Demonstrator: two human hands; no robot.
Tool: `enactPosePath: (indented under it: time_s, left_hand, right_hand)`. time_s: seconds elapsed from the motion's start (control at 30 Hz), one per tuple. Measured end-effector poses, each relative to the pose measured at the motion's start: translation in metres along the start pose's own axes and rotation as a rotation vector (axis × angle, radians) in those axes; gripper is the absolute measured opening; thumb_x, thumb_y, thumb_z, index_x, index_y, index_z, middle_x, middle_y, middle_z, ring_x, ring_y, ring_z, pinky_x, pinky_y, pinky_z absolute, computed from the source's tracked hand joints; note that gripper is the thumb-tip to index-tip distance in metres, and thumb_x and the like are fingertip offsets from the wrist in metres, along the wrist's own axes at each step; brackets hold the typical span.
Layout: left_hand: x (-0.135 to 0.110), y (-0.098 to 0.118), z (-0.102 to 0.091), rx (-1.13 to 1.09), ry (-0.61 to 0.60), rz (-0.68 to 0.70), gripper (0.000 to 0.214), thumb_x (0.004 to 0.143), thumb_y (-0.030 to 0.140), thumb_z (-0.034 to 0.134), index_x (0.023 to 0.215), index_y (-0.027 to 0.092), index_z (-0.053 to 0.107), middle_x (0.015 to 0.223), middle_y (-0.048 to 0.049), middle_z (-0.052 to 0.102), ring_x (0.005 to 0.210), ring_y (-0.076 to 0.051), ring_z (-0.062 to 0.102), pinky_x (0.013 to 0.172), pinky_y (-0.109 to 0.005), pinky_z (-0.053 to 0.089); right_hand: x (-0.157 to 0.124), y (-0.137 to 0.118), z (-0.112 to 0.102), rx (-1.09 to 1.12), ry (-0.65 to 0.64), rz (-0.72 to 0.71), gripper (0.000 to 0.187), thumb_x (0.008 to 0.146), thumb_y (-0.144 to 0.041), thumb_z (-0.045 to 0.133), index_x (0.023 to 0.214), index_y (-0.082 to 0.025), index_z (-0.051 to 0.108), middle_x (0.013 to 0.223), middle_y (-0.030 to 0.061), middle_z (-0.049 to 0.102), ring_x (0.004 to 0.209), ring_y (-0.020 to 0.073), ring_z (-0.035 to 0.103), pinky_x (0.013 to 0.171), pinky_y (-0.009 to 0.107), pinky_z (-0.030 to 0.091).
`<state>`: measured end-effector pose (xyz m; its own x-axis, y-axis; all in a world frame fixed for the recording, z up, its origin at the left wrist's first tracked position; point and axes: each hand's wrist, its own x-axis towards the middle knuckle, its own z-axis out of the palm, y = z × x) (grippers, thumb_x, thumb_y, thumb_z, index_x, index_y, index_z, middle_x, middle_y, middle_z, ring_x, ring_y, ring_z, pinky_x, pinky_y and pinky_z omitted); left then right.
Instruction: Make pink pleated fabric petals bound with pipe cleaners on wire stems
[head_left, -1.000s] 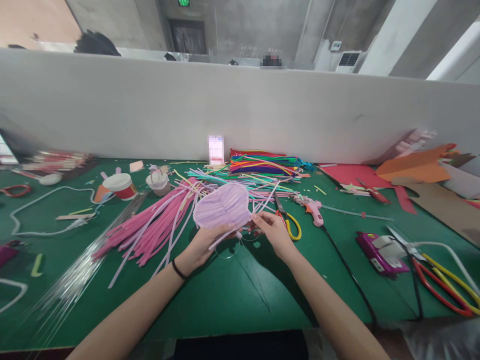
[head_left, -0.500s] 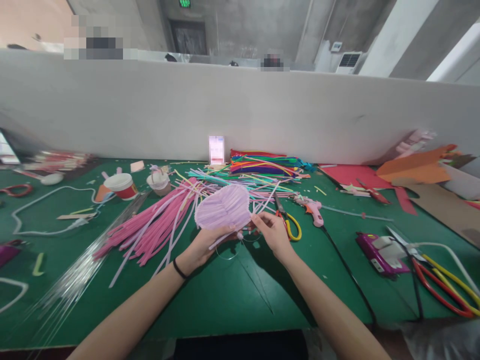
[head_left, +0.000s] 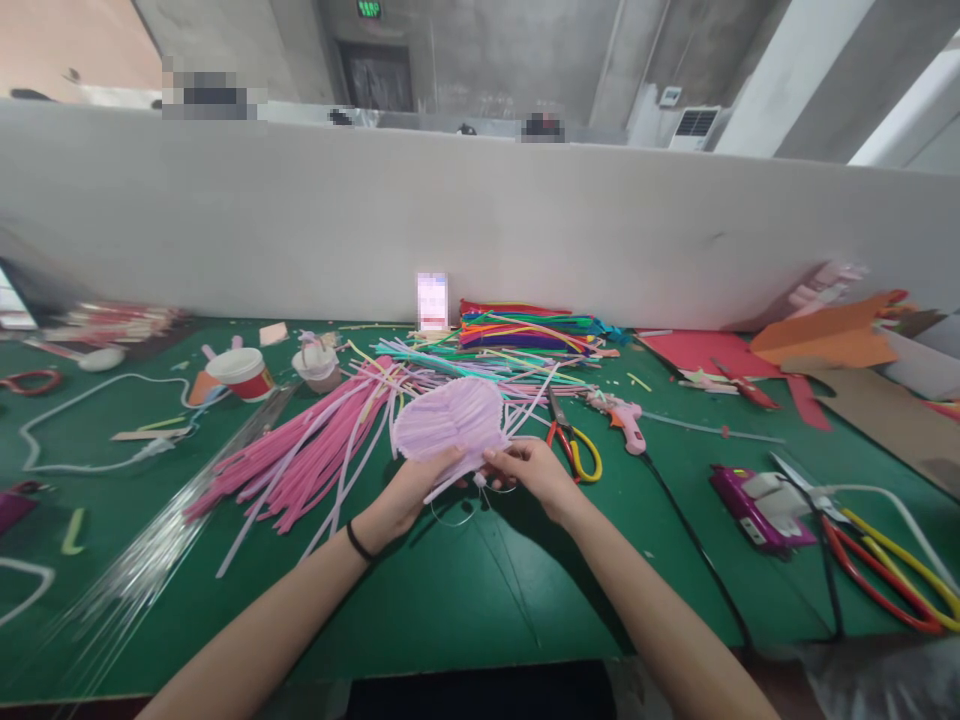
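Observation:
A pale lilac heart-shaped piece made of pipe cleaners is held above the green table. My left hand grips its lower edge from below, thumb on top. My right hand pinches the piece's lower right tip, where a thin clear wire loop hangs down. A loose lilac stem sticks out between the two hands. A black band sits on my left wrist.
Pink pipe cleaners fan out to the left, a multicoloured pile lies behind. Yellow-handled scissors and a pink glue gun lie right of my hands. Cups, clear rods, a purple tool and red-yellow cutters lie around.
My right hand has slid left and down along the heart's edge to its lower tip. The heart has tilted slightly. My left hand has kept its grip.

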<state>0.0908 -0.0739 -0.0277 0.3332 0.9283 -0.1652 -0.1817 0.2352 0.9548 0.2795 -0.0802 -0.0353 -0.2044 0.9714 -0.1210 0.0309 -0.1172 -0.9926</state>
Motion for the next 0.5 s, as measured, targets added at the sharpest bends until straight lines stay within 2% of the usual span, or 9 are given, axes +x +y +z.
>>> enactPosePath:
  time_s: [0.13,0.3,0.4,0.5]
  left_hand:
    - [0.001,-0.003,0.002,0.014,-0.002,-0.003,0.028,0.079,0.038,0.067,0.097,0.017,0.071,0.093,-0.0083,0.072,0.077,-0.020,0.066,0.061,-0.027,0.052]
    - [0.004,-0.005,0.004,-0.034,0.029,-0.015,0.028,0.075,0.037,0.070,0.094,0.016,0.071,0.090,-0.0066,0.071,0.072,-0.017,0.064,0.057,-0.024,0.051]
    - [0.007,-0.003,0.001,-0.133,0.182,0.070,0.027,0.073,0.040,0.072,0.086,0.016,0.068,0.078,-0.0027,0.068,0.061,-0.013,0.059,0.052,-0.023,0.048]
    - [0.012,-0.001,-0.005,-0.150,0.372,0.212,0.035,0.076,0.050,0.065,0.069,0.017,0.060,0.055,0.0026,0.055,0.048,-0.010,0.049,0.048,-0.022,0.044]
  right_hand:
    - [0.000,0.000,0.003,0.023,0.019,-0.013,0.040,0.068,-0.053,0.071,0.075,-0.014,0.071,0.075,0.0075,0.074,0.051,0.0100,0.059,0.052,0.022,0.041]
    - [0.000,-0.003,0.007,-0.017,0.067,-0.032,0.040,0.070,-0.055,0.069,0.074,-0.015,0.071,0.075,0.0073,0.073,0.057,0.0139,0.063,0.053,0.024,0.042]
    - [-0.001,-0.007,0.006,0.029,0.102,-0.040,0.041,0.073,-0.054,0.067,0.092,-0.018,0.069,0.088,0.0071,0.072,0.072,0.0174,0.068,0.058,0.025,0.046]
    - [-0.003,-0.013,0.003,0.021,0.330,-0.226,0.045,0.073,-0.049,0.068,0.110,-0.023,0.063,0.106,0.0069,0.068,0.087,0.0182,0.065,0.065,0.026,0.049]
